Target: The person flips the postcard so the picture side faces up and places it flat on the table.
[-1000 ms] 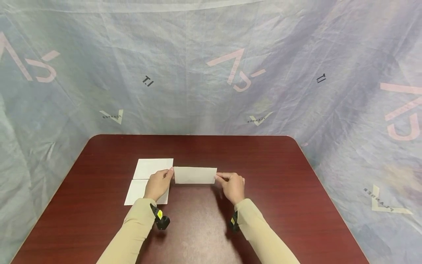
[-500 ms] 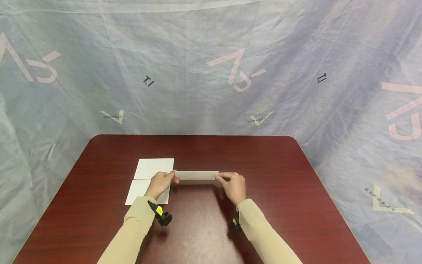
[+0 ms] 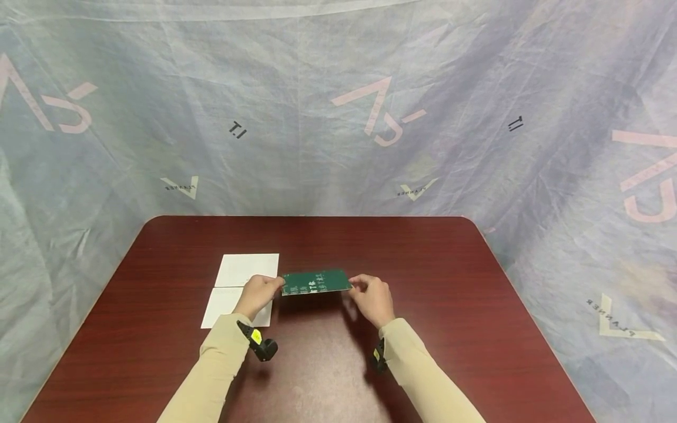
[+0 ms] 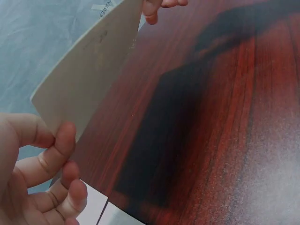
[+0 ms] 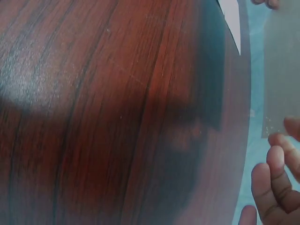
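Note:
A thin rectangular card [image 3: 304, 277] hangs above the table between both hands, its green face with pale lettering showing in the head view. Its plain greyish back [image 4: 89, 70] faces the left wrist camera. The left hand [image 3: 257, 295] pinches one short end between thumb and forefinger, other fingers loosely curled. At the opposite end, the right hand [image 3: 374, 299] pinches a corner; its fingers [image 5: 269, 180] show at the edge of the right wrist view. Two white sheets [image 3: 248, 267] lie one behind the other on the left, partly covered by the left hand.
The dark red wood-grain table [image 3: 423, 252] has rounded far corners. Grey printed cloth [image 3: 296, 117] hangs behind it and along the sides. Black wrist cameras [image 3: 261, 346] are strapped over the beige sleeves. Shadows of the card and hands fall on the tabletop.
The card has been turned over between the hands: its pale plain side faced the head view, narrowed as it tipped, and now the green lettered side shows. Both hands stay nearly in place.

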### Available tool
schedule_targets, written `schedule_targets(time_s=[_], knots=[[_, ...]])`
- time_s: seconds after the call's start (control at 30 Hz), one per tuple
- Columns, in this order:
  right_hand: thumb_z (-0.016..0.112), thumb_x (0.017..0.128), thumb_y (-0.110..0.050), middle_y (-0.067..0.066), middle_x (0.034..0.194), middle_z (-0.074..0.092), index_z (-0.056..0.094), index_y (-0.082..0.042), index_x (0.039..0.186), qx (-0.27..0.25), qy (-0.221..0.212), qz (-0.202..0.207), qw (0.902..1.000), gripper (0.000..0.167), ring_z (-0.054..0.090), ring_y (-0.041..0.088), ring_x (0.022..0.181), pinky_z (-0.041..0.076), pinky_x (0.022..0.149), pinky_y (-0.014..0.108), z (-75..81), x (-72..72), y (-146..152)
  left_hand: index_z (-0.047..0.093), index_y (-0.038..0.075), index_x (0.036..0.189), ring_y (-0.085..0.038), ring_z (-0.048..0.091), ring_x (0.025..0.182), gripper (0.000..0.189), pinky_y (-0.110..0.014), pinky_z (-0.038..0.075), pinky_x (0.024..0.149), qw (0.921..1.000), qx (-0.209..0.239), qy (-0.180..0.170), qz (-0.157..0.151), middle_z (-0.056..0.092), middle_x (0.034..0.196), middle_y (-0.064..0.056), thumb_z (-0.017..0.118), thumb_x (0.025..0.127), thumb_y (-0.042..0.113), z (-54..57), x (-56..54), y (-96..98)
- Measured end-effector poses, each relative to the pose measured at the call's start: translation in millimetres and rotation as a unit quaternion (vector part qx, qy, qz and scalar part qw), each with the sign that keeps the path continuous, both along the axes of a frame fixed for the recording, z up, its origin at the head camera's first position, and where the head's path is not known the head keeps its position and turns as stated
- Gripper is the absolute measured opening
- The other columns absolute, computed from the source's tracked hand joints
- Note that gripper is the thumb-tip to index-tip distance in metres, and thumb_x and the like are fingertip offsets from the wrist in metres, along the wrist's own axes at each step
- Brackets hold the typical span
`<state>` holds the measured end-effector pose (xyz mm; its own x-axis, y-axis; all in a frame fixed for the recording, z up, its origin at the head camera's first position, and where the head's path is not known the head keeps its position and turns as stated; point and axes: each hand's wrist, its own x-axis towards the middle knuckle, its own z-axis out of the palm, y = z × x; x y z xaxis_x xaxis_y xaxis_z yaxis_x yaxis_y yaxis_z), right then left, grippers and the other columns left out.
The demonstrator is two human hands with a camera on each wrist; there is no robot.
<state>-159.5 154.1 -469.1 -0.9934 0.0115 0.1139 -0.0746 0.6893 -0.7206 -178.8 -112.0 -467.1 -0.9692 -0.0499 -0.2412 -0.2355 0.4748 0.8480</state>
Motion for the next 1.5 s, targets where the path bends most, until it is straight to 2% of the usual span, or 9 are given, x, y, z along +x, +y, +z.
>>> schedule_targets(time_s=[0.2, 0.4, 0.5, 0.57, 0.73, 0.87, 1.03, 1.2, 1.5], knots=[[0.063, 0.098, -0.003, 0.010, 0.106, 0.074, 0.076, -0.008, 0.109, -0.047, -0.007, 0.048, 0.9977, 0.017, 0.068, 0.028, 0.095, 0.054, 0.084, 0.046, -4.0, -2.2, 7, 0.073, -0.003, 0.087, -0.020, 0.052, 0.080, 0.031, -0.033, 0.041, 0.070, 0.9994, -0.026, 0.018, -0.017, 0.062, 0.080, -0.005, 0.057, 0.098, 0.021, -2.2, 0.6, -2.3], [0.054, 0.103, -0.011, 0.012, 0.119, 0.070, 0.076, -0.010, 0.108, -0.075, -0.059, 0.033, 0.9949, 0.022, 0.064, 0.032, 0.111, 0.049, 0.094, 0.052, -1.2, -3.4, 9, 0.073, -0.003, 0.109, -0.031, 0.062, 0.101, 0.032, -0.048, 0.048, 0.090, 0.9972, -0.044, 0.038, -0.047, 0.070, 0.101, -0.014, 0.054, 0.103, 0.022, -4.7, 1.3, -1.5], [0.057, 0.104, -0.025, 0.007, 0.110, 0.073, 0.076, -0.012, 0.106, -0.081, -0.079, 0.025, 0.9932, 0.023, 0.066, 0.028, 0.107, 0.050, 0.093, 0.050, 2.8, -3.1, 9, 0.073, -0.001, 0.115, -0.035, 0.063, 0.110, 0.032, -0.053, 0.047, 0.095, 0.9955, -0.052, 0.056, -0.056, 0.071, 0.112, -0.017, 0.054, 0.104, 0.023, -5.3, 1.2, -0.8], [0.061, 0.102, -0.031, 0.005, 0.099, 0.074, 0.076, -0.012, 0.103, -0.079, -0.079, 0.027, 0.9934, 0.025, 0.068, 0.023, 0.097, 0.051, 0.087, 0.047, 4.9, -2.8, 9, 0.073, 0.001, 0.112, -0.036, 0.063, 0.110, 0.030, -0.054, 0.047, 0.094, 0.9936, -0.060, 0.071, -0.064, 0.071, 0.114, -0.018, 0.054, 0.104, 0.023, -5.5, 1.0, -1.2], [0.069, 0.098, -0.031, 0.002, 0.085, 0.072, 0.076, -0.012, 0.095, -0.063, -0.069, 0.042, 0.9947, 0.021, 0.062, 0.015, 0.079, 0.051, 0.074, 0.038, 7.4, -0.7, 10, 0.074, 0.006, 0.101, -0.033, 0.065, 0.105, 0.025, -0.053, 0.049, 0.090, 0.9876, -0.085, 0.101, -0.084, 0.072, 0.110, -0.014, 0.055, 0.105, 0.023, -4.4, 2.6, -3.5], [0.070, 0.097, -0.029, 0.001, 0.084, 0.070, 0.074, -0.013, 0.089, -0.056, -0.073, 0.046, 0.9947, 0.019, 0.059, 0.015, 0.077, 0.048, 0.072, 0.036, 8.0, 0.1, 10, 0.072, 0.009, 0.095, -0.033, 0.065, 0.103, 0.025, -0.052, 0.050, 0.086, 0.9844, -0.099, 0.111, -0.094, 0.073, 0.106, -0.011, 0.055, 0.105, 0.024, -2.1, 4.5, -3.1], [0.073, 0.095, -0.028, -0.001, 0.081, 0.070, 0.074, -0.014, 0.085, -0.052, -0.066, 0.041, 0.9955, 0.017, 0.061, 0.014, 0.077, 0.049, 0.073, 0.036, 5.8, -2.2, 10, 0.072, 0.010, 0.094, -0.038, 0.065, 0.110, 0.025, -0.055, 0.050, 0.090, 0.9814, -0.107, 0.121, -0.104, 0.073, 0.107, -0.012, 0.055, 0.105, 0.024, 1.0, 6.4, -4.6], [0.075, 0.094, -0.026, -0.003, 0.081, 0.072, 0.075, -0.014, 0.086, -0.064, -0.055, 0.037, 0.9957, 0.014, 0.064, 0.013, 0.079, 0.051, 0.077, 0.038, 4.7, -3.4, 10, 0.074, 0.009, 0.097, -0.039, 0.065, 0.110, 0.023, -0.056, 0.050, 0.093, 0.9807, -0.098, 0.128, -0.110, 0.073, 0.108, -0.013, 0.057, 0.104, 0.022, 4.2, 8.0, -6.5], [0.076, 0.093, -0.024, 0.004, 0.081, 0.074, 0.076, -0.012, 0.088, -0.096, -0.039, 0.032, 0.9941, 0.013, 0.067, 0.014, 0.076, 0.052, 0.076, 0.036, 3.5, -0.9, 13, 0.075, 0.009, 0.099, -0.035, 0.065, 0.103, 0.018, -0.052, 0.050, 0.091, 0.9813, -0.090, 0.132, -0.107, 0.069, 0.106, -0.013, 0.059, 0.102, 0.018, 0.0, 9.4, -6.3]])
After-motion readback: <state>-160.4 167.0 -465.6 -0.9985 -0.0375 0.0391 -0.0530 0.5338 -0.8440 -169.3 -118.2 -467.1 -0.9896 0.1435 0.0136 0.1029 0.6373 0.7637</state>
